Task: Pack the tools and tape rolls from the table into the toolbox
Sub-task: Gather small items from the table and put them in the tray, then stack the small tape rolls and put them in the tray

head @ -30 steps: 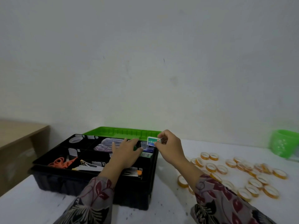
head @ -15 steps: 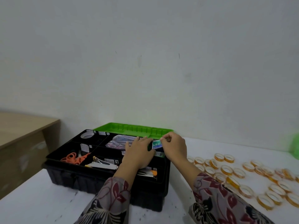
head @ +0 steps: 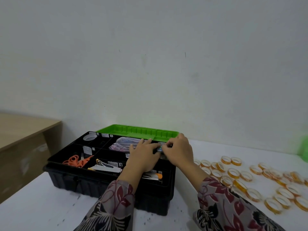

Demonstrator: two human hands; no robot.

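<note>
At the far left a wooden top stands beside the white desk. The toolbox is open on the desk, with its green lid lying back against the wall. It now sits more to the right in the view than one second ago, because the camera has turned.

The toolbox holds one white roll in the back left compartment and orange scissors in front of it; whether that is one pair or two, I cannot tell. It also holds one plastic bag and two staplers: one left of the left wrist, the other partly under it.

The left hand lies palm down over the toolbox with straight fingers and grips nothing. One second ago the small box was held up above the toolbox. Now it is low at the back right compartment, between both hands, and only a small part of it shows. The right hand pinches it with curled fingers.

To the right, tape rolls lie scattered on the desk, more than twenty; some overlap, so I cannot count them exactly. The green bin is now cut by the right edge.
</note>
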